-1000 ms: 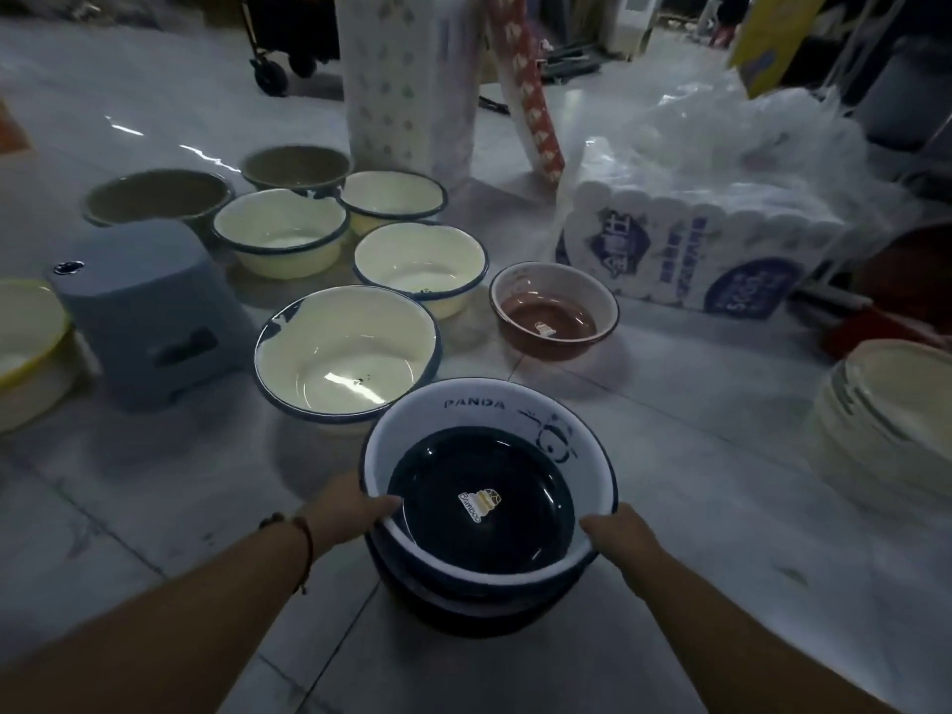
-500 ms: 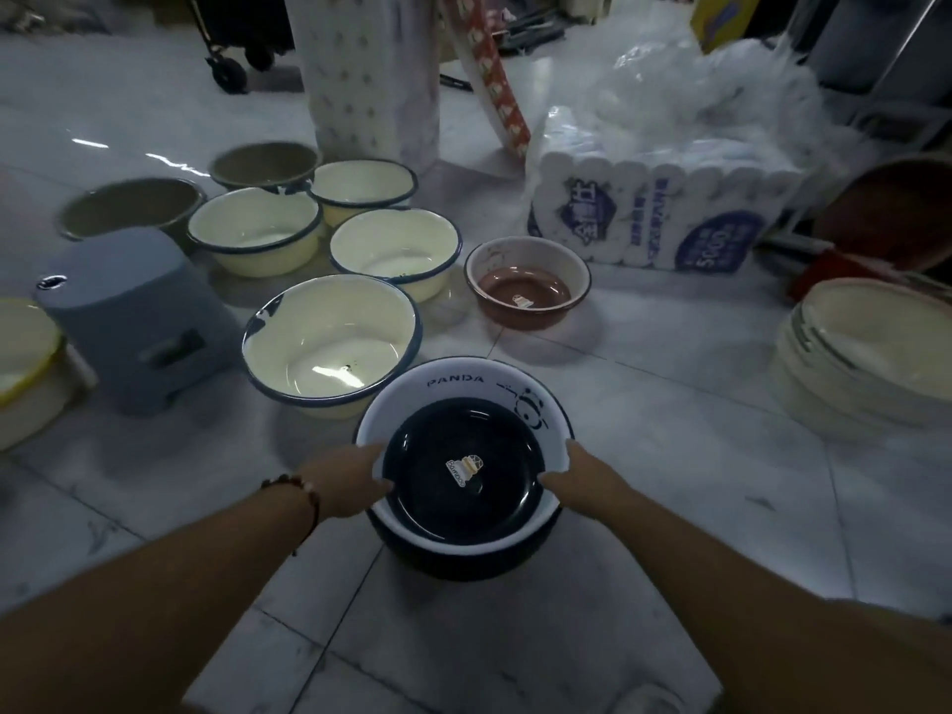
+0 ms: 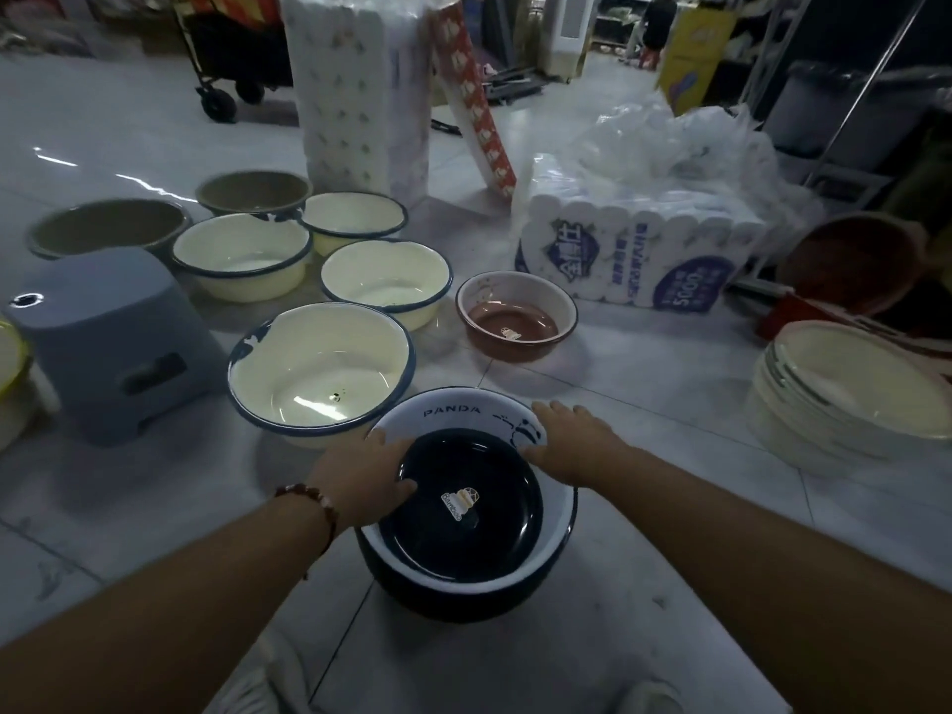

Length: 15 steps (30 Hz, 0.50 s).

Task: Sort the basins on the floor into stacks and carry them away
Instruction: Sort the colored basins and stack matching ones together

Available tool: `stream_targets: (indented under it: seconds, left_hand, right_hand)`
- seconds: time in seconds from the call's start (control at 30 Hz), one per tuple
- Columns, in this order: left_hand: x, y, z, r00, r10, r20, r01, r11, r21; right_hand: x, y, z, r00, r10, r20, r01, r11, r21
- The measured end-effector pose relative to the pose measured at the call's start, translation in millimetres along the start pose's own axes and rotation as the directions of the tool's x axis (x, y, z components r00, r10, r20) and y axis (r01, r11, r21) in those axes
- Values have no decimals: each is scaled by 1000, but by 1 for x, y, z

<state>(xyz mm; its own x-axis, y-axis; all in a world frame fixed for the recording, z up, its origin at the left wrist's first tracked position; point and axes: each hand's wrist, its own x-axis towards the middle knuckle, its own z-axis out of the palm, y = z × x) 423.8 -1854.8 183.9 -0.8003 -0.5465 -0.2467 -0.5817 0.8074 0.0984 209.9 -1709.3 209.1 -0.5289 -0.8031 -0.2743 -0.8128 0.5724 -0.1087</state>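
Both hands hold the panda basin, a navy basin with a white inner wall marked "PANDA" and a dark bottom bearing a small sticker. It sits low in the centre of the view, over the tiled floor; whether it touches the floor cannot be told. A second dark rim shows below its white rim, so it appears nested in another navy basin.

Left hand: grips the left rim, thumb inside against the inner wall, the other fingers hidden outside. A beaded bracelet sits on the wrist.

Right hand: grips the far right rim, fingers curled over the edge beside the panda drawing.

Other basins on the floor:
- Large cream basin, blue rim, just beyond the panda basin to the left.
- Three smaller cream basins behind it.
- Two brown-grey basins at far left.
- Red-brown basin, right of the cream group, well apart from the panda basin.
- Cream stack at the right edge.

A grey stool stands left of the large cream basin. Packs of paper rolls stand behind the basins.
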Motion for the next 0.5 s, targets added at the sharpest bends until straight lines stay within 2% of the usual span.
stream_targets:
  seconds: [0.1,0.33,0.5]
  left_hand:
    - [65,-14,10,1000,27,-15,-26,994,106]
    - [253,-21,36,993,116,-16,-111,974,200]
    - [331,-22,48,993,110,37,-114,986,124]
  right_hand:
    - [63,9,16,1000,12,1,-12,1000,12]
    - [237,51,53,997,67,38,-71,991,113]
    - [324,81,72,991,107,77,-113,991,77]
